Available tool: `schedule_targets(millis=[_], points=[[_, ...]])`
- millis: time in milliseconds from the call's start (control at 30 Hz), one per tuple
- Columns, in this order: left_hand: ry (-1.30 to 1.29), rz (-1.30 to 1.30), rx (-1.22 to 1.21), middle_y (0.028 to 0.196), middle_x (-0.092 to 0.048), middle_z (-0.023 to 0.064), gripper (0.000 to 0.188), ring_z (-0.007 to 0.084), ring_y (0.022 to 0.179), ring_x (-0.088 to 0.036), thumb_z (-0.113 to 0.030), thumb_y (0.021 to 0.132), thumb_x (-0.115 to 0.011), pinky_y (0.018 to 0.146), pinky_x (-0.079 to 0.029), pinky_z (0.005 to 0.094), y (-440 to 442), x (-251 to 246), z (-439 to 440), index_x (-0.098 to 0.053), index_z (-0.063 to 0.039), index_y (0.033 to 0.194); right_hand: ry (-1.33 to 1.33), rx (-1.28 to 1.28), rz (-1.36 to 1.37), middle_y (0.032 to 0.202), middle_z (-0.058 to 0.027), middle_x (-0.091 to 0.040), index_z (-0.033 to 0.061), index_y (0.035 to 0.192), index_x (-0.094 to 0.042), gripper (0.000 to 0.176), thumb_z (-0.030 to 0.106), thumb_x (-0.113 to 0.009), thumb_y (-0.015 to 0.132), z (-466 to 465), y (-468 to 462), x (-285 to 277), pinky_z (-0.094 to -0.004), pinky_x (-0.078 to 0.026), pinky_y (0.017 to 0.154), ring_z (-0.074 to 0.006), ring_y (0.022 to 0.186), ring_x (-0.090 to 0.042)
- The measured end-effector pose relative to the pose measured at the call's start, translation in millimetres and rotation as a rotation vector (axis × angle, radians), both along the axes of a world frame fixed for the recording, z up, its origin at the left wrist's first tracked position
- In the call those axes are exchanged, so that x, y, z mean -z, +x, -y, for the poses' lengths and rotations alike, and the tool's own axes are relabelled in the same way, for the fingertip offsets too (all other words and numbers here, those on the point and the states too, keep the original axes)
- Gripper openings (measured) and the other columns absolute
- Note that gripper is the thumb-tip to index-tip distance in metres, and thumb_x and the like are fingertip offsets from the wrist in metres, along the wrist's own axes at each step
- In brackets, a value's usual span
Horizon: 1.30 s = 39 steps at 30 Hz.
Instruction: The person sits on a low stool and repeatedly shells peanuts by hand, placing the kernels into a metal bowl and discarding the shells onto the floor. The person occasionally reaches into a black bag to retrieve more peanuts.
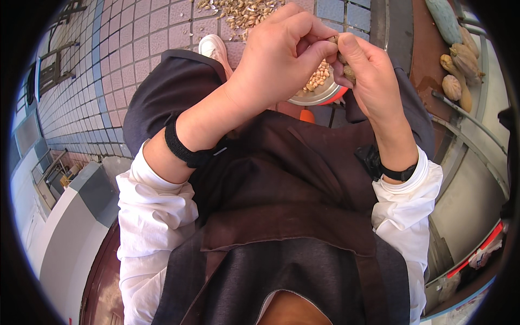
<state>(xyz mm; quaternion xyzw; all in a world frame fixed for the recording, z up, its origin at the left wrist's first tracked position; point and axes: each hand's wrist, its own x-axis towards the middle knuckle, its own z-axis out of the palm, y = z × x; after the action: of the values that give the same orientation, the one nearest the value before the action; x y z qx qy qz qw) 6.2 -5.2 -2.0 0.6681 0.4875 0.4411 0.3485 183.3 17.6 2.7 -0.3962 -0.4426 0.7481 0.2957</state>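
Observation:
Above the lap, my left hand (pixel 280 53) and my right hand (pixel 373 69) meet at the fingertips. Between them, a peanut in its shell (pixel 333 39) is pinched by both, partly hidden by thumbs and fingers. More unshelled peanuts (pixel 349 73) are held in the curled fingers of my right hand. Below the hands is a round metal dish (pixel 321 97) with a shiny rim, partly covered by my left hand. Shelled peanut kernels (pixel 318 78) lie in the dish. Something red shows under its rim.
A pile of peanut shells (pixel 248 12) lies on the tiled floor (pixel 142 48), beyond a white shoe (pixel 213 48). An orange object (pixel 307 116) shows below the dish. At right, gourds or squashes (pixel 465 61) rest on a brown surface (pixel 424 61) beside metal rails (pixel 471 113).

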Motion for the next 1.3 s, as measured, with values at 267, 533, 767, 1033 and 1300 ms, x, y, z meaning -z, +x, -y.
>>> schedule_targets(millis=[267, 533, 767, 1033, 1300], points=[[0.077, -0.116, -0.02, 0.079, -0.055, 0.0097, 0.014, 0.0255, 0.071, -0.056, -0.002, 0.08, -0.07, 0.061, -0.046, 0.0336, 3.7, 1.0, 0.4, -0.065, -0.005, 0.092, -0.095, 0.05, 0.061, 0.082, 0.0033, -0.055, 0.0017, 0.114, -0.066, 0.037, 0.033, -0.056, 0.099, 1.5, -0.8, 1.1, -0.0194, -0.04, 0.06, -0.0028, 0.076, -0.048], [0.173, -0.145, 0.003, 0.079, -0.056, 0.0113, 0.015, 0.0292, 0.075, -0.059, 0.0, 0.079, -0.069, 0.066, -0.049, 0.035, 3.1, 7.7, -1.8, -0.064, -0.005, 0.093, -0.063, 0.016, 0.046, 0.077, 0.005, -0.051, -0.002, 0.11, -0.067, 0.032, 0.026, -0.055, 0.099, 0.6, -4.3, 3.6, -0.0185, -0.033, 0.055, -0.0021, 0.067, -0.041], [0.153, -0.129, -0.024, 0.078, -0.059, 0.01, 0.014, 0.027, 0.072, -0.061, 0.001, 0.078, -0.069, 0.064, -0.049, 0.0337, 3.8, 2.0, -1.9, -0.066, -0.005, 0.091, -0.081, 0.083, -0.034, 0.075, 0.004, -0.051, -0.0029, 0.111, -0.066, 0.032, 0.024, -0.053, 0.1, 3.1, -8.2, 3.6, -0.019, -0.035, 0.055, -0.0023, 0.066, -0.042], [-0.029, 0.002, -0.003, 0.083, -0.061, 0.0069, 0.016, 0.0164, 0.076, -0.061, -0.001, 0.085, -0.068, 0.065, -0.049, 0.0278, -1.1, 0.8, -1.0, -0.067, -0.003, 0.101, -0.063, 0.047, -0.153, 0.084, -0.0018, -0.059, -0.0024, 0.108, -0.064, 0.029, 0.021, -0.049, 0.101, -0.3, -3.6, 7.1, -0.0215, -0.038, 0.057, -0.0065, 0.071, -0.048], [-0.44, 0.601, 0.02, 0.099, -0.066, 0.0058, 0.019, 0.0087, 0.089, -0.062, -0.002, 0.097, -0.055, 0.081, -0.053, 0.0224, 5.0, 11.2, -4.4, -0.058, 0.003, 0.115, -0.202, 0.03, -0.223, 0.089, -0.001, -0.059, 0.0017, 0.107, -0.061, 0.021, 0.019, -0.052, 0.099, -5.4, 0.2, 8.1, -0.0204, -0.039, 0.057, -0.0065, 0.074, -0.049]])
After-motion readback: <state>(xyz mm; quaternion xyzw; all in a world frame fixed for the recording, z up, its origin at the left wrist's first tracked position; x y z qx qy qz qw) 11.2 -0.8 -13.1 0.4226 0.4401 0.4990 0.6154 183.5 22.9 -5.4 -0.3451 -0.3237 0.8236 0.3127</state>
